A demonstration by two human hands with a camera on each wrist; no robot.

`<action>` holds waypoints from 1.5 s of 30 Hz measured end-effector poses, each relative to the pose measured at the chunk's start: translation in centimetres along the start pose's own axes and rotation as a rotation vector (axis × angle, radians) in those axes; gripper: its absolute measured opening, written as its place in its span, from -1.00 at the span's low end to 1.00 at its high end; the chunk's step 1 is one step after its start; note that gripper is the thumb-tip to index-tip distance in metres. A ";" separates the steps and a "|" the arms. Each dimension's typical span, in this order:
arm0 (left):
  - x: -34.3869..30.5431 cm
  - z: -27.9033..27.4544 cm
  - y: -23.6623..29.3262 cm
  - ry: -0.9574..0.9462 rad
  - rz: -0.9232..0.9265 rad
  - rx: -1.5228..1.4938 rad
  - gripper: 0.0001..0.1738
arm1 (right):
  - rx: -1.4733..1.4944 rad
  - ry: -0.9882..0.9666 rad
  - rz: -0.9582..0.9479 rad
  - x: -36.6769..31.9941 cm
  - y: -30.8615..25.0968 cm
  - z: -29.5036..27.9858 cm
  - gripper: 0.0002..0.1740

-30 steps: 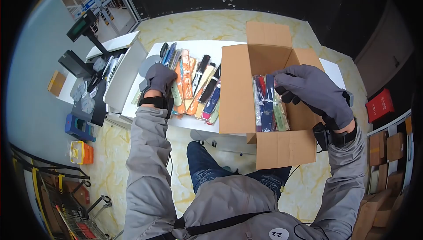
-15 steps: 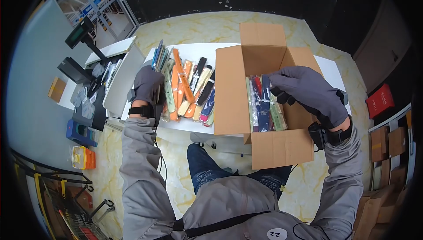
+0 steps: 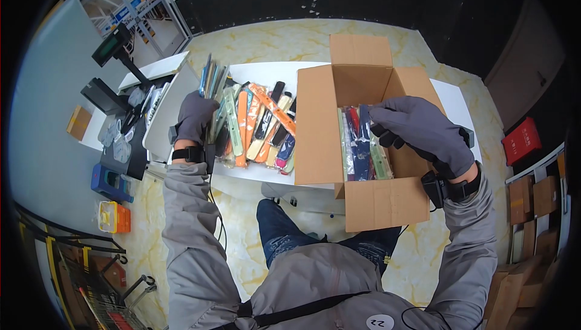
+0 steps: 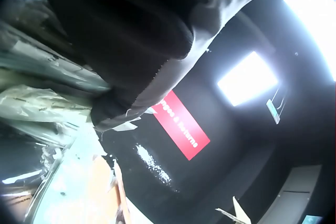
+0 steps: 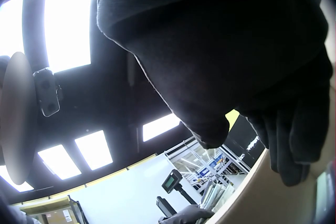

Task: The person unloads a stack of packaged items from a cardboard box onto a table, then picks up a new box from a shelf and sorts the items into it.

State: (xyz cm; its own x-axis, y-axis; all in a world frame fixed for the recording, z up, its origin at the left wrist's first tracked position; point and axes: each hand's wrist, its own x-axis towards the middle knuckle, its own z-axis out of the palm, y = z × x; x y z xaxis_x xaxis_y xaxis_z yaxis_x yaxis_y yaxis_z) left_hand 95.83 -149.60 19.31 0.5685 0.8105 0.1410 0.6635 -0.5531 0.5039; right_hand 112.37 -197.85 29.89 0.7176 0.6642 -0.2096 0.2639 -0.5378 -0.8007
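Observation:
In the head view, the gloved left hand [image 3: 196,117] grips a bunch of plastic-wrapped packets [image 3: 212,80], tilted up at the table's left end. The left wrist view shows the dark glove [image 4: 131,40] against these clear wrappers [image 4: 42,103]. Beside it lies a pile of long packets: a pale green one [image 3: 233,121], a diagonal orange one [image 3: 275,111], and black ones. The right hand [image 3: 420,129] hovers over an open cardboard box [image 3: 316,130], above blue, red and green packets [image 3: 364,142] inside. In the right wrist view, its fingers [image 5: 286,145] bend loosely, with nothing visible in them.
A white table [image 3: 242,175] carries the box and pile. To the left stand a counter with a monitor [image 3: 100,103] and a customer display [image 3: 111,45]. An orange container [image 3: 120,218] and a trolley [image 3: 112,306] are lower left; a red box [image 3: 521,142] and shelved cartons are right.
The left hand has moved left with the bunch, which now stands up from the table. An orange packet has tipped rightward into a diagonal across the pile. The right hand stays over the box.

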 end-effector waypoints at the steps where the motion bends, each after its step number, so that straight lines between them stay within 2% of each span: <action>1: -0.3 -0.6 0.3 -0.001 0.000 -0.001 -0.52 | 0.019 -0.004 0.000 -0.1 0.0 -0.1 -0.41; 5: -1.7 -4.4 2.0 0.081 -0.011 -0.237 -0.54 | 0.062 -0.014 -0.006 0.0 -0.2 0.0 -0.45; 7: -2.6 -6.1 3.7 0.123 0.004 -0.469 -0.56 | 0.062 -0.001 0.003 0.0 -0.2 0.0 -0.48; 8: -2.1 -6.7 3.2 0.067 0.037 -0.646 -0.57 | 0.061 0.015 0.023 0.0 0.1 0.0 -0.48; 9: -2.2 -7.3 3.9 0.002 0.070 -0.825 -0.58 | 0.068 -0.007 -0.068 0.3 0.6 0.0 -0.49; 10: -2.6 -7.1 4.8 -0.033 0.080 -0.838 -0.58 | 0.074 -0.026 -0.155 0.6 1.1 0.0 -0.51; 11: -4.5 -7.9 7.2 -0.139 0.092 -1.122 -0.58 | 0.078 -0.042 -0.242 0.7 1.3 -0.2 -0.52; 12: -6.4 -8.4 9.3 -0.251 0.094 -1.402 -0.58 | 0.075 -0.016 -0.215 0.6 1.0 -0.4 -0.52; 13: -8.8 -8.3 11.3 -0.288 0.097 -1.411 -0.58 | 0.074 -0.029 -0.167 0.8 0.6 -0.4 -0.52; 14: -11.6 -8.1 13.3 -0.378 0.195 -1.443 -0.57 | 0.074 -0.045 -0.121 0.8 0.4 -0.7 -0.51; 15: -13.6 -7.4 15.1 -0.460 0.295 -1.473 -0.56 | 0.073 -0.027 -0.104 0.9 0.7 -1.0 -0.51; 16: -14.4 -6.1 16.7 -0.477 0.299 -1.479 -0.56 | 0.043 -0.009 -0.128 1.3 1.2 -1.1 -0.51; 18: -15.3 -3.4 19.6 -0.840 0.082 -1.582 -0.57 | -0.020 0.019 -0.196 2.1 1.9 -1.2 -0.50; 20: -17.1 -0.4 22.3 -0.924 0.093 -1.534 -0.59 | -0.006 0.095 -0.146 2.1 1.9 -1.4 -0.47; 22: -17.1 3.9 23.5 -0.918 0.052 -1.551 -0.60 | 0.026 0.239 -0.038 2.1 1.6 -1.8 -0.40; 23: -17.7 4.3 24.5 -0.917 0.064 -1.554 -0.60 | 0.022 0.246 -0.044 1.9 1.5 -1.9 -0.40; 25: -18.9 4.8 26.5 -0.996 -0.134 -1.593 -0.62 | 0.319 0.279 -0.122 1.0 1.4 -1.8 -0.39; 26: -19.2 5.1 27.1 -1.002 -0.124 -1.596 -0.62 | 0.468 0.294 -0.162 0.6 1.3 -1.9 -0.39; 27: -19.5 5.4 27.4 -0.994 -0.137 -1.588 -0.62 | 0.464 0.302 -0.165 0.7 1.5 -1.9 -0.39; 30: -19.9 6.3 27.4 -0.978 -0.155 -1.567 -0.60 | -0.042 0.278 -0.342 1.6 2.8 -1.7 -0.37; 33: -19.7 7.5 26.3 -0.960 -0.034 -1.575 -0.56 | 0.019 0.235 -0.300 0.8 2.1 -0.7 -0.40; 38: -19.4 8.0 25.9 -1.012 -0.011 -1.579 -0.51 | -0.017 0.197 -0.302 2.4 3.0 -0.6 -0.48; 39: -19.5 7.9 25.9 -1.012 -0.057 -1.624 -0.52 | -0.020 0.194 -0.305 2.7 3.3 -0.6 -0.48; 42: -19.5 7.8 26.1 -1.019 -0.152 -1.711 -0.53 | 0.254 0.140 -0.094 2.3 3.1 -0.8 -0.54; 45: -18.9 8.7 25.8 -1.014 -0.176 -1.675 -0.54 | 0.306 0.157 -0.154 1.8 3.1 -0.4 -0.54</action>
State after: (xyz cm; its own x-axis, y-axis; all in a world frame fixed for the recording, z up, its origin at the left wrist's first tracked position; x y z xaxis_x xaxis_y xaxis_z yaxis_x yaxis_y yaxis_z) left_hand 106.43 -180.84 22.19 0.9847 0.0998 -0.1428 0.0304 0.7087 0.7048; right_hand 114.74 -198.55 27.22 0.7804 0.6252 -0.0039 0.1890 -0.2419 -0.9517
